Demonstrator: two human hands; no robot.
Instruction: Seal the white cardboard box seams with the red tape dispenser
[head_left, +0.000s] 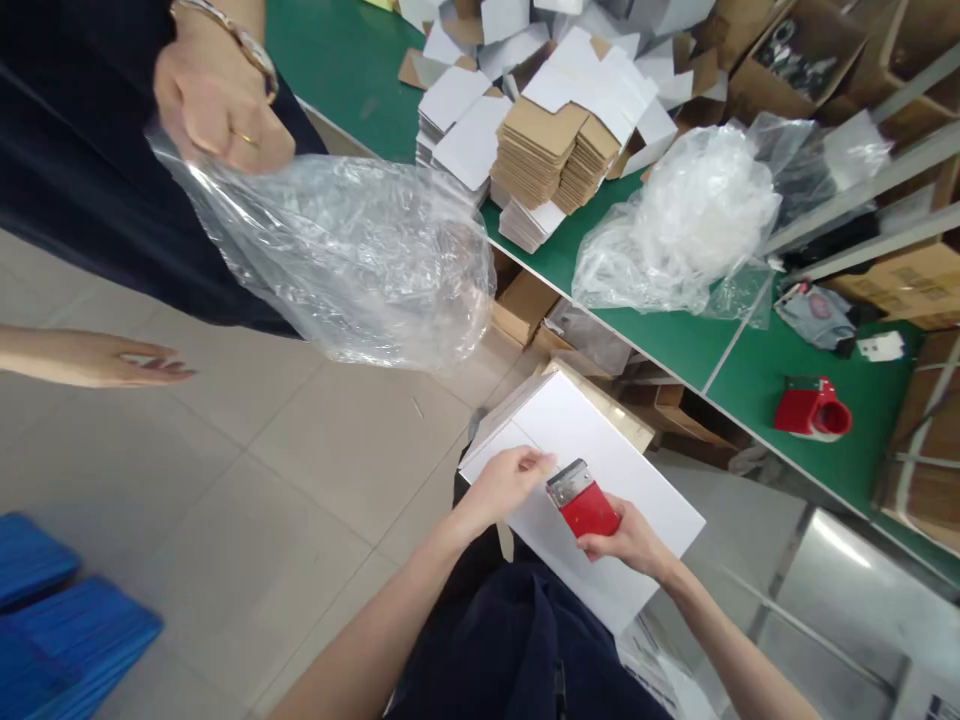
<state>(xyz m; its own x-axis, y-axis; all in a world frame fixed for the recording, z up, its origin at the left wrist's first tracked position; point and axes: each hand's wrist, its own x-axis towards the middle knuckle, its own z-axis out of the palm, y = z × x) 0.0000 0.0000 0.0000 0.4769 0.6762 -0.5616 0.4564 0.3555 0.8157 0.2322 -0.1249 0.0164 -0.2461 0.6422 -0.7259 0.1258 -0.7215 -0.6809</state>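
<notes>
Closed around the red tape dispenser (583, 503), my right hand (630, 540) holds it with its metal blade end down on the white flat box (577, 480) that rests across my lap, just below the green counter (675, 335). Left hand (504, 484) lies on the same box, fingers curled loosely and pinching at something beside the blade — whether it holds tape I cannot tell. Going by size: the counter carries stacks of flat cardboard (547, 150), a heap of clear plastic (690, 225) and a second red dispenser (811, 408). Another person's hand (217, 95) grips a clear bag (352, 260) above the tiled floor (300, 480) — a further hand (112, 358) reaches in from the left.
</notes>
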